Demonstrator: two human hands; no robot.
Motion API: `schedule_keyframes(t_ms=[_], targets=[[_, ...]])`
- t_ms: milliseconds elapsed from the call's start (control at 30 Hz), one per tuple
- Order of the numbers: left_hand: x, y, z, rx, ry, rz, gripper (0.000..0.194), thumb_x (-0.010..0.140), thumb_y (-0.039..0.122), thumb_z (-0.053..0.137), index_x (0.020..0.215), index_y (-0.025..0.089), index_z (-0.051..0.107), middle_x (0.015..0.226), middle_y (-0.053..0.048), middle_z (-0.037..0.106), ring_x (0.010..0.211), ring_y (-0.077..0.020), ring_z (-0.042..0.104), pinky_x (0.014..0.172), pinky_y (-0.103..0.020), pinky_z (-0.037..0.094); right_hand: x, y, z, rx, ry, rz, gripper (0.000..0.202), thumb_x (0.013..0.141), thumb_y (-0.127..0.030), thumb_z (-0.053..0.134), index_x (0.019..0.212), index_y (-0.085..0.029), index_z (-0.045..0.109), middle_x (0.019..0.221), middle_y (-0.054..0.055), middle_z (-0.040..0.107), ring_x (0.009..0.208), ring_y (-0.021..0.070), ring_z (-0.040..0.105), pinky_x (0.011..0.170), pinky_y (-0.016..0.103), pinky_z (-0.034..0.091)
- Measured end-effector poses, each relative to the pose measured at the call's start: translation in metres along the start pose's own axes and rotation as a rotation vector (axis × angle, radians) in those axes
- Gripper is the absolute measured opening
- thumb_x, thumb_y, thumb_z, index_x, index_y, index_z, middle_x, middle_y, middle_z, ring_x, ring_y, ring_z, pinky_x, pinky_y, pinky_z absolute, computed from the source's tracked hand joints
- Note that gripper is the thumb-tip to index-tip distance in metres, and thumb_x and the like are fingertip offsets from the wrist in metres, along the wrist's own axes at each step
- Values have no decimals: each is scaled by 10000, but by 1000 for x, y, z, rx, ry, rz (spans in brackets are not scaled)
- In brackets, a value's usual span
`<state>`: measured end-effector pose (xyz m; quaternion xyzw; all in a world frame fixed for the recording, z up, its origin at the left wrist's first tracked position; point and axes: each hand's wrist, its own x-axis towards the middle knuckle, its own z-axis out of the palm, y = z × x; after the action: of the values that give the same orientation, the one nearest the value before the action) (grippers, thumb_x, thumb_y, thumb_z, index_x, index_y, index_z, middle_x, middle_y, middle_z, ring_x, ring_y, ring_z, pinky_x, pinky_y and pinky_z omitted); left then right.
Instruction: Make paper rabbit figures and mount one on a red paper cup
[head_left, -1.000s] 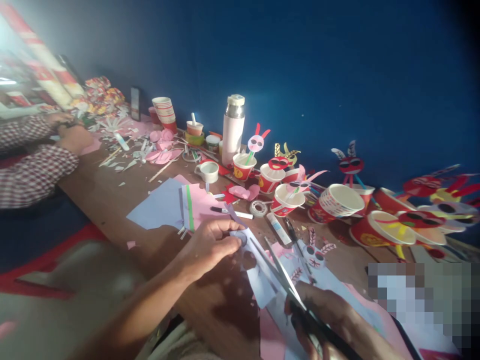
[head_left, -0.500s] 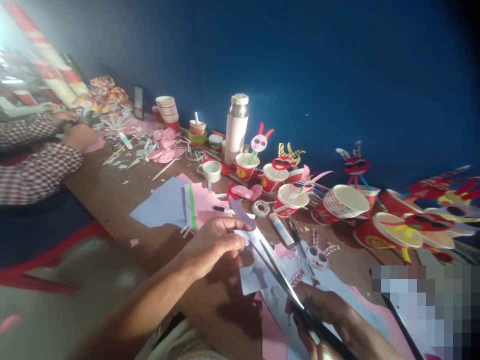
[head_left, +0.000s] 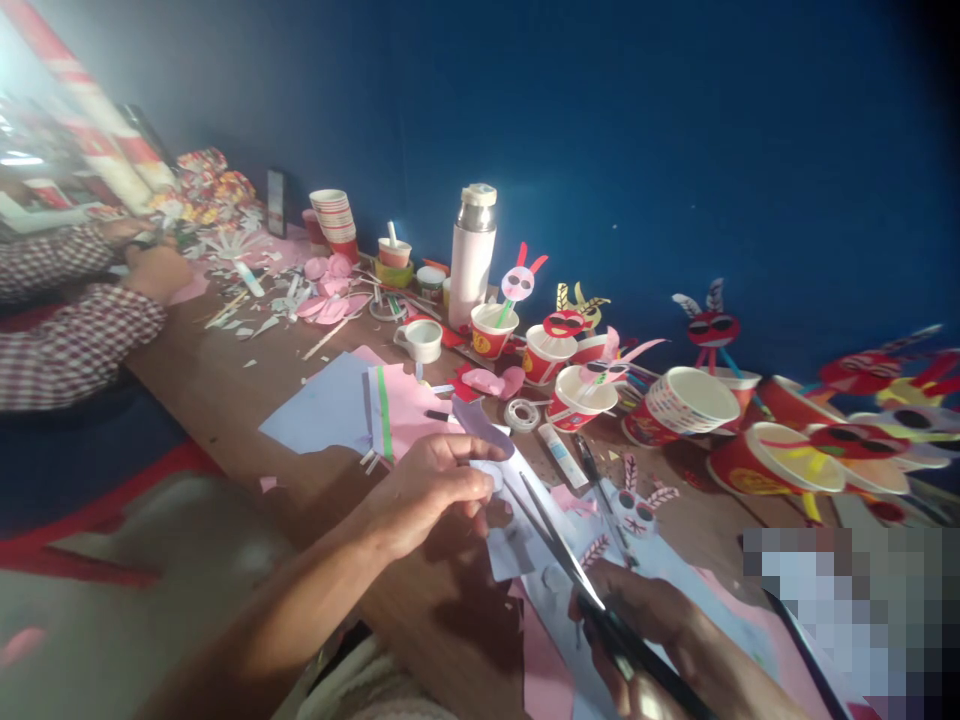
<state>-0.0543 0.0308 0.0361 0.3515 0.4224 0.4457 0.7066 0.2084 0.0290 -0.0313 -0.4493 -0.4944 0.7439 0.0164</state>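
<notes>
My left hand (head_left: 431,490) pinches a pale lilac sheet of paper (head_left: 487,432) between thumb and fingers. My right hand (head_left: 660,625) is wrapped round a pair of scissors (head_left: 566,560) with dark handles. The blades are slightly apart and lie at the paper, pointing toward my left fingers. How far the edges bite into the sheet I cannot tell. Under the hands are more lilac and pink sheets (head_left: 547,650). A lilac paper face with leaf-patterned ears (head_left: 637,510) lies just beyond my right hand.
Beyond the hands are a glue stick (head_left: 564,456), a tape roll (head_left: 523,414) and a white mug (head_left: 420,341). Paper cups (head_left: 690,402) with paper figures line the blue wall beside a pink flask (head_left: 472,265). At left, a co-worker's checked sleeves (head_left: 82,335) rest near paper scraps.
The lilac sheet has shifted slightly: its upper flap sits a little further left and covers more of the black marker. Both hands keep nearly the same place and grip.
</notes>
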Motion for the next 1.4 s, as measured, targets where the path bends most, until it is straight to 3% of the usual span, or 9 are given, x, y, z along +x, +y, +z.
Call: schedule_keyframes(t_ms=[200,300,400,567,867,1167,1400], targets=[[0,2,8,46,-103,-57,248,632,165,635,871,101,611,464,55,543,432,-94,514,463,-227,418,-1,-10,10,45,8,6,345,610,-503,688,724,-183,629,514,-56,412,513,106,416,541,245,314],[1,2,11,17,-149,-66,227,623,152,624,845,108,612,490,49,560,438,-90,517,451,-213,388,-9,-20,18,53,28,-4,350,681,-521,633,765,-181,622,508,-55,416,499,104,438,536,240,338],[1,0,13,3,-166,-79,228,614,135,619,840,113,605,499,50,564,426,-83,505,435,-208,382,-21,-32,27,20,9,-102,407,713,-575,591,862,-196,604,523,-48,461,486,107,463,503,229,355],[2,-1,17,29,-172,-112,211,610,136,616,819,126,590,490,51,555,410,-86,501,398,-199,377,-38,-44,39,-31,24,-237,522,644,-619,658,914,-180,577,571,-35,500,518,103,474,460,200,356],[-1,-4,18,29,-211,-106,151,614,131,618,762,138,590,551,43,551,423,-77,490,397,-203,411,-38,-41,44,-82,72,-216,375,694,-500,682,877,-188,586,575,-42,507,489,81,446,455,193,366],[-2,-5,18,19,-212,-147,152,615,142,634,764,121,609,495,52,515,422,-75,471,429,-219,469,-37,-33,48,-12,59,-289,541,658,-664,619,890,-189,507,564,-61,441,453,64,355,409,195,279],[-1,-2,20,39,-231,-160,124,618,139,609,741,130,598,480,53,522,408,-77,478,431,-219,468,-39,-40,49,-55,105,-283,423,666,-534,686,857,-185,540,568,-60,426,463,66,356,412,197,276]])
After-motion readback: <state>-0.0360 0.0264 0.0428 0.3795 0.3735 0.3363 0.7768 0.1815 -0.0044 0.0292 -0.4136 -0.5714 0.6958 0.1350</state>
